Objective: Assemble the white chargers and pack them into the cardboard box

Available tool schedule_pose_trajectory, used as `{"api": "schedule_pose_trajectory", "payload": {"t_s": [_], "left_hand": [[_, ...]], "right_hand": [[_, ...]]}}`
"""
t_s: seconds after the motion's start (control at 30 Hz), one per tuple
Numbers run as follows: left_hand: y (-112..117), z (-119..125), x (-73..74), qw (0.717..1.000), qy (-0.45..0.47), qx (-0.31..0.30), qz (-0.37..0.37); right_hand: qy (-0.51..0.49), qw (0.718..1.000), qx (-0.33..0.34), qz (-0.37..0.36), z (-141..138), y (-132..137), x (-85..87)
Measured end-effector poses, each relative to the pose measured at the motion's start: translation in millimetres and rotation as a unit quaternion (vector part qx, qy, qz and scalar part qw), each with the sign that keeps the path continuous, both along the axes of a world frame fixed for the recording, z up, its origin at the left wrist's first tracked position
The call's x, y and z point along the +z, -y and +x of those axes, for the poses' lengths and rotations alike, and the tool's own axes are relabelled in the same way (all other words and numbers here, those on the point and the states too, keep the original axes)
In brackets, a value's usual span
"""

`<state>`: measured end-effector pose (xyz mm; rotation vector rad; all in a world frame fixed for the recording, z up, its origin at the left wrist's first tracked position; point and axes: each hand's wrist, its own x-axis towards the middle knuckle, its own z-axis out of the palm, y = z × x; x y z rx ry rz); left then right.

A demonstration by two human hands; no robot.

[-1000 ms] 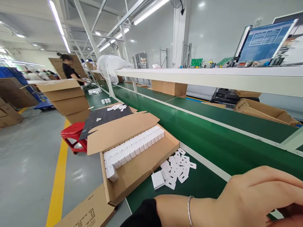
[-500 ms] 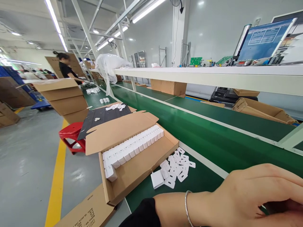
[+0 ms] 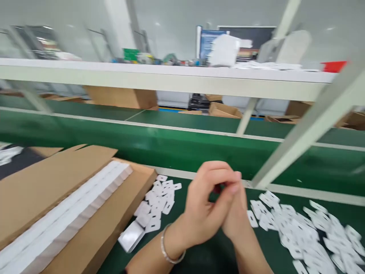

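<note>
Shifted from lower right to mid-view, the left hand [image 3: 201,201] is curling against the right hand [image 3: 238,215]; whether either is grasping anything cannot be told. Slotted white cards [image 3: 305,234] are lying in piles on both sides.

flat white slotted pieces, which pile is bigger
The right-hand pile of flat white slotted pieces; it spreads much wider than the left pile beside the open brown cardboard box.
</note>
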<state>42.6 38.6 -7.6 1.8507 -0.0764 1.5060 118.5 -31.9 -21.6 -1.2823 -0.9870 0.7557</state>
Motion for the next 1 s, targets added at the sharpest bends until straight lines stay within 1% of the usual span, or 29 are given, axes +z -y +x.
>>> {"api": "schedule_pose_trajectory", "payload": {"t_s": [0.03,0.07,0.1,0.2,0.3,0.4,0.5,0.6,0.7,0.9,1.0], "left_hand": [[-2.6,-1.5,-1.9,1.0,-0.002,-0.004,0.014],[-5.4,-2.8,-3.4,1.0,-0.001,-0.009,0.021],[-7.8,-3.9,-4.5,1.0,0.004,-0.017,0.025],[-9.9,-5.0,-6.4,0.999,0.018,-0.03,0.032],[-5.9,-3.1,-6.4,0.999,0.01,-0.018,0.024],[-1.9,0.6,-5.0,1.0,0.01,-0.023,-0.003],[-0.2,2.8,-4.0,0.999,0.024,-0.031,-0.014],[-0.6,1.6,-4.3,0.999,0.032,-0.036,0.003],[-2.6,-1.1,-5.0,0.998,0.042,-0.051,0.02],[-3.1,-3.3,-6.3,0.996,0.054,-0.06,0.025],[-0.2,-3.7,-5.2,0.996,0.062,-0.056,0.03]], "right_hand": [[0.02,0.999,-0.043,0.015,-1.7,2.4,-0.3],[0.038,0.996,-0.068,0.032,-3.7,3.3,0.5],[0.05,0.995,-0.076,0.047,-5.7,3.4,2.2],[0.031,0.996,-0.046,0.068,-10.0,3.4,9.7],[0.004,0.997,-0.041,0.068,-10.2,5.1,12.7],[-0.022,0.996,-0.042,0.069,-7.7,4.0,8.5],[-0.034,0.995,-0.037,0.09,-5.8,0.5,2.1],[-0.011,0.993,-0.034,0.113,-5.8,-1.6,-2.2],[0.013,0.991,-0.018,0.131,-6.9,-1.5,-2.6],[0.05,0.986,0.006,0.162,-5.3,1.6,6.6],[0.067,0.981,0.041,0.176,-1.2,3.4,11.3]]}}
